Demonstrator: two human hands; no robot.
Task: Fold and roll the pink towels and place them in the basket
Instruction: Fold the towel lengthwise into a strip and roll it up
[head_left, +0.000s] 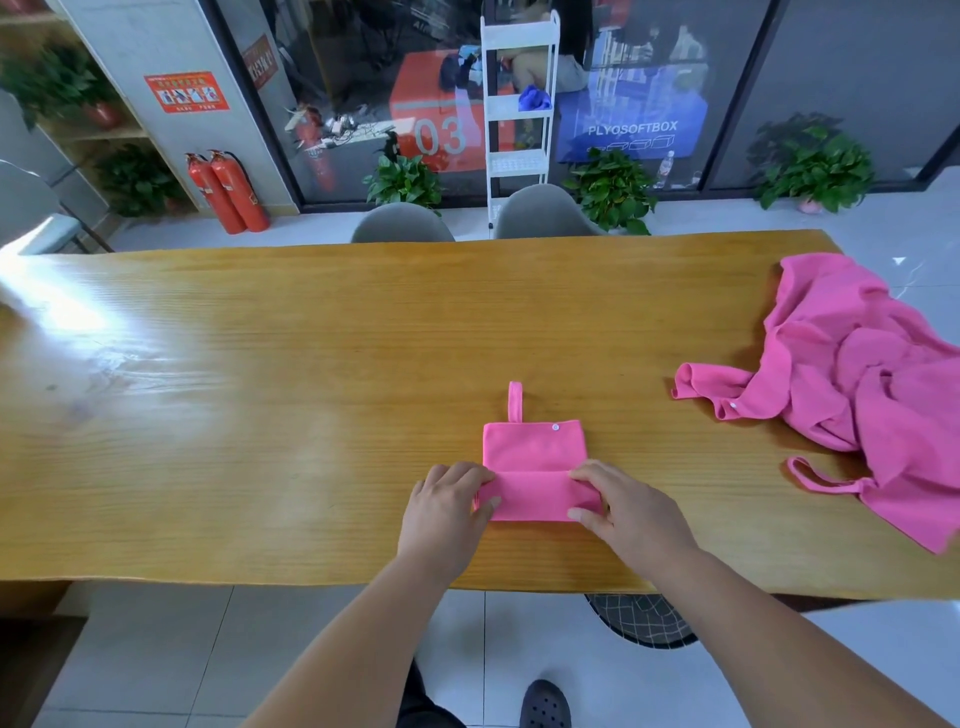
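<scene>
Grip of left hand (445, 512) and right hand (629, 512) on folded pink towel (535, 451)

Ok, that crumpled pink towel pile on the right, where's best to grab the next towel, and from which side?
Probably the corner jutting left out of the crumpled pile, by its snap. It lies free on the table with nothing over it, so the right hand can reach in from the left and pinch it.

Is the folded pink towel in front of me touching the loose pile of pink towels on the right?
Apart. The head view shows a wide strip of bare table between the folded towel and the pile of towels.
</scene>
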